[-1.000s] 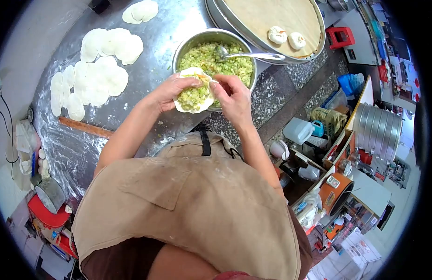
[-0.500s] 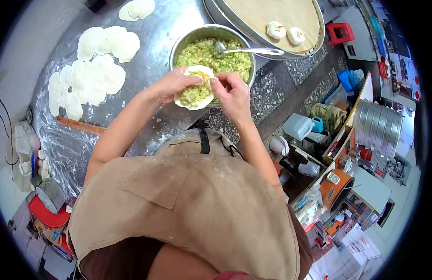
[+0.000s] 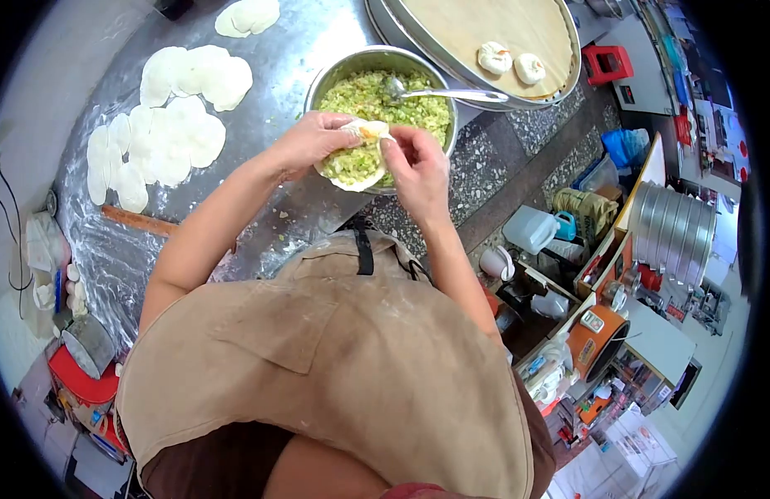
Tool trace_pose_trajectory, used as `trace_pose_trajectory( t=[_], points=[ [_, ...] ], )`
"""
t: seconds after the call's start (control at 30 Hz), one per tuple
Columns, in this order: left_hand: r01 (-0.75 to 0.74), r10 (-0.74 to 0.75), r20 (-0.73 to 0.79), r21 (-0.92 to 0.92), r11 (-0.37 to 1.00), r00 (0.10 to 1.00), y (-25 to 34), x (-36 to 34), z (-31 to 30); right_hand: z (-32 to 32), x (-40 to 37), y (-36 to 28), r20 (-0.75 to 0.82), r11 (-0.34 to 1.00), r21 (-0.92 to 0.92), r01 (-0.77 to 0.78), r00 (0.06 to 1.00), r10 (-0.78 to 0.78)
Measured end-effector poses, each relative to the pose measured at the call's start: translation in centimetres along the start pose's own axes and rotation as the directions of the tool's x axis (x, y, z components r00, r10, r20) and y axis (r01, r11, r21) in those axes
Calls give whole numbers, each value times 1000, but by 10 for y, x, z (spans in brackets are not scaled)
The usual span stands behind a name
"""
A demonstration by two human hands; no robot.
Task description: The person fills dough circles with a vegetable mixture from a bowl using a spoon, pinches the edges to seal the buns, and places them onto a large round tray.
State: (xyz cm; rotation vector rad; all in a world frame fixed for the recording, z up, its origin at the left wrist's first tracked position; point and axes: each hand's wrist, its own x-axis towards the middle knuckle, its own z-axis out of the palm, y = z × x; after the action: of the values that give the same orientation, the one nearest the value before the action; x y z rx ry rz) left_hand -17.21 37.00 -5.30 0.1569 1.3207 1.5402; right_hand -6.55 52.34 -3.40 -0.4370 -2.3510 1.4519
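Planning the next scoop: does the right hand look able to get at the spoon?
Probably, once the right hand frees itself from the filled wrapper; the spoon handle juts uncovered over the bowl rim.

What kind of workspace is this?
Probably a small bun-making kitchen: floured metal table with flat dough rounds, a bowl of chopped filling, and two pleated buns on a round lined tray.

Two hands show, one left hand and one right hand, with one filled wrapper. There are one metal bowl, one spoon and one wooden stick. Two pleated buns sit on one lined round tray. Flat dough rounds lie in three overlapping groups, their exact number unclear. There is one red stool.
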Motion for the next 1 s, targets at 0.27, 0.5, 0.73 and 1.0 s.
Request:
trace_pose_trajectory(
  t=[0.27,0.5,0.73,1.0],
  points=[
    [6,-10,15,247,969,1000,16,7,2,-4,1,-3,19,999,15,35,999,-35],
    [-38,21,53,331,943,998,36,2,5,-10,7,-1,129,1000,-6,-27,991,27],
    [-180,269,4,-733,656,963,-10,-5,30,4,4,11,61,923,350,-158,987,146],
    [-382,238,-383,-361,851,893,-5,2,38,-2,13,-10,11,960,-64,273,962,-273]
  ],
)
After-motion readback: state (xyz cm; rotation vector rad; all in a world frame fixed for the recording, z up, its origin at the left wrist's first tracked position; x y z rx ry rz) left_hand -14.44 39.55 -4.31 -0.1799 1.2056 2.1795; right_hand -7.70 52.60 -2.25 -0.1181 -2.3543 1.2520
